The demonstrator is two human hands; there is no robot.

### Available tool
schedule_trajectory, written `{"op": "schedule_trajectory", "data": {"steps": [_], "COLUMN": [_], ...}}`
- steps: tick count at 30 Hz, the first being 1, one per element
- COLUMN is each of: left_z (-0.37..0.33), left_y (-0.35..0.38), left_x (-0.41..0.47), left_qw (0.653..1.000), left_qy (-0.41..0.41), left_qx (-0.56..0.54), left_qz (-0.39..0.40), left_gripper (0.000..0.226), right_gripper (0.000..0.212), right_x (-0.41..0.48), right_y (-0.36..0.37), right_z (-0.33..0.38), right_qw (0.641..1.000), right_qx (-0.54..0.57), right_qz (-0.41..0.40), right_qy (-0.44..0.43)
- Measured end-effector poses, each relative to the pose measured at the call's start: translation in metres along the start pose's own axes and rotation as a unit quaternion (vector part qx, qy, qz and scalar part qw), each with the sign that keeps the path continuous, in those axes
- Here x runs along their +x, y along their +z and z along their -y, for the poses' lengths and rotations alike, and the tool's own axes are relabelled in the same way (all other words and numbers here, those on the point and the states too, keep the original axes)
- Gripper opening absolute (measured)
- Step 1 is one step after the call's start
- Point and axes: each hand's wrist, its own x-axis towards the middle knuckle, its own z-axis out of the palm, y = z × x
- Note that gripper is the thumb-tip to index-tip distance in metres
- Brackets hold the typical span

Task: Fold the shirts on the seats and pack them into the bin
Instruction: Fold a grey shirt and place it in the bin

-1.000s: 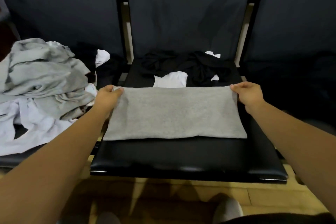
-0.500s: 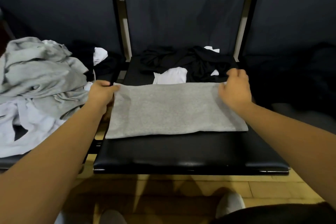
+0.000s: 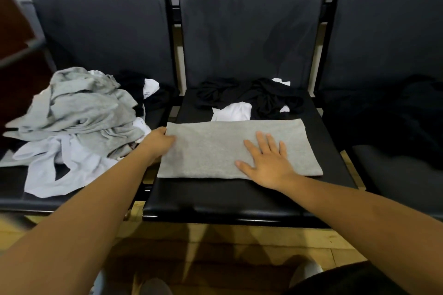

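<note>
Black seat (image 3: 239,199) carries the folded shirt (image 3: 215,148). The left hand (image 3: 158,141) pinches its left edge; the right hand (image 3: 266,163) presses flat, fingers spread. Folding across could drag it crooked or snag the black clothes (image 3: 271,100) behind.

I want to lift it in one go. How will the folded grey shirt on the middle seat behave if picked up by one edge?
Probably floppy: the grey shirt lies flat under the right hand, so it would likely sag and unfold. It looks thin, so light. The glossy seat may let it slide when pushed.
</note>
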Motion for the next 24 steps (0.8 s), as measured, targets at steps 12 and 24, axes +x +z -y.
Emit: {"op": "schedule_trajectory", "data": {"steps": [12, 24], "left_z": [-0.083, -0.127], "left_y": [-0.007, 0.107], "left_x": [-0.054, -0.092], "left_qw": [0.993, 0.936], "left_qy": [0.067, 0.158], "left_qx": [-0.099, -0.034], "left_qz": [0.011, 0.314], "left_gripper": [0.025, 0.019], "right_gripper": [0.057, 0.057], "right_x": [-0.023, -0.016], "right_y": [-0.029, -0.052], "right_z": [0.041, -0.05], "right_qw": [0.958, 0.582], "right_qx": [0.273, 0.788], "right_qz": [0.089, 0.049], "right_qy": [-0.021, 0.195]}}
